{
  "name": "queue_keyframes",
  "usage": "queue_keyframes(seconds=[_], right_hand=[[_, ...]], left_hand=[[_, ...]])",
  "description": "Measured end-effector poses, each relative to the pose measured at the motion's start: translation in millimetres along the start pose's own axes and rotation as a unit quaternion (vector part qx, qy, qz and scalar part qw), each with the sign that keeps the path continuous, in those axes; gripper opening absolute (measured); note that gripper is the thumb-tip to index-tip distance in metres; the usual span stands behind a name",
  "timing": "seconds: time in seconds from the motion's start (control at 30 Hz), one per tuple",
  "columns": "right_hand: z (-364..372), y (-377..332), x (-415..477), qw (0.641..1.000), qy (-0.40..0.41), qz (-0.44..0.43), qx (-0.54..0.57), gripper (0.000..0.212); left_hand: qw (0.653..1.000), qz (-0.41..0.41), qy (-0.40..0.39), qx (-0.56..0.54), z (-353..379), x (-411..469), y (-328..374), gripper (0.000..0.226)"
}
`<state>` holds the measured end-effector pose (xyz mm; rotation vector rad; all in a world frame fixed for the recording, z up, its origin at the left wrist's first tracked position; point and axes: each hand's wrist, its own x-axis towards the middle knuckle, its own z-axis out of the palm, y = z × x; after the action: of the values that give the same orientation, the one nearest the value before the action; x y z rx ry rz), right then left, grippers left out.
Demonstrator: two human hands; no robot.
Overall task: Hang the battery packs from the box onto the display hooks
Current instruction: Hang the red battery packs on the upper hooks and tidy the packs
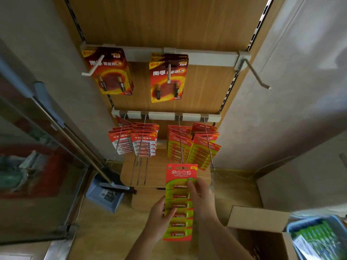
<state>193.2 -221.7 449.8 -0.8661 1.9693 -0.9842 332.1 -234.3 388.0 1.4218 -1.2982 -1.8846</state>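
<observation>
Pack (179, 201) held upright below the hook (181, 147): left hand (159, 218) pinches its left edge, right hand (201, 197) its upper right, so the hang slot is kept facing the tip. Box (257, 222) sits at right.

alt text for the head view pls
Both hands, left hand and right hand, hold a red-and-green battery pack upright just below a lower display hook already loaded with matching packs; an open cardboard box sits lower right.

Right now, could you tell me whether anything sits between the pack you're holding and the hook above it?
Nothing visible does. The green-and-red battery pack, held by left hand and right hand, has its top slot just below the hook tip, with open air between.
</observation>
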Motion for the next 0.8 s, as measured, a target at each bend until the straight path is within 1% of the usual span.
queue_keyframes(seconds=[0.1, 0.2, 0.37, 0.5, 0.67, 0.73, 0.8], right_hand=[[4, 4, 9, 1.0, 0.003, -0.002, -0.01, 0.016], [8, 6, 18, 1.0, -0.012, -0.01, 0.011, 0.017], [8, 20, 24, 0.998, -0.006, -0.046, 0.031, 0.018], [6, 25, 25, 0.998, 0.001, -0.027, 0.062, 0.018], [12, 18, 55, 0.999, -0.02, -0.045, 0.025, 0.013], [16, 11, 70, 0.998, -0.011, -0.058, 0.016, 0.011], [19, 4, 85, 0.998, 0.001, -0.065, 0.001, 0.015]], left_hand=[[1.0, -0.003, 0.005, 0.014, -1, 10, -2, 0.023], [0.999, 0.006, 0.006, 0.033, -4, 25, -1, 0.022], [0.995, 0.026, -0.023, 0.096, -7, 44, 2, 0.02], [0.993, 0.047, -0.031, 0.105, -6, 42, -2, 0.023], [0.986, 0.086, 0.043, 0.137, -4, 55, -2, 0.011], [0.974, 0.103, 0.082, 0.184, -5, 66, 5, 0.008], [0.961, 0.11, 0.102, 0.231, -6, 80, 13, 0.008]])
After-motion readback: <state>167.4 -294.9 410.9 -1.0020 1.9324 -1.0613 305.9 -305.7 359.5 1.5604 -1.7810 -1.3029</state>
